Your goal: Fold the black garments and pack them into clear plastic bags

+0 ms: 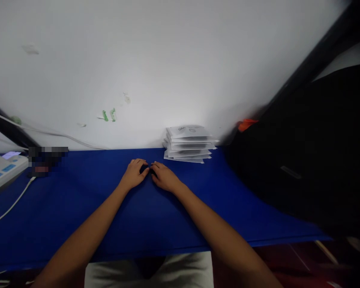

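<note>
My left hand [134, 174] rests on the blue table cover [78, 208], its fingers slightly bent and the thumb apart from them. Facing it, with the fingertips almost meeting, my right hand [165, 177] lies in much the same pose. Neither hand visibly holds anything; the dark patches between thumbs and fingers look like shadow, though I cannot be sure. Just beyond my right hand, against the wall, is a stack of several flat, translucent white zip bags [189, 144]. Dark marks show on the top bag.
A white power strip [7, 170] with blue labels is at the left, near a white cable [15, 206] and a blurred-out dark object [45, 162]. A big black item [288, 160] covers the right end, with an orange piece [247, 125] behind. A white wall [180, 72] rises at the back.
</note>
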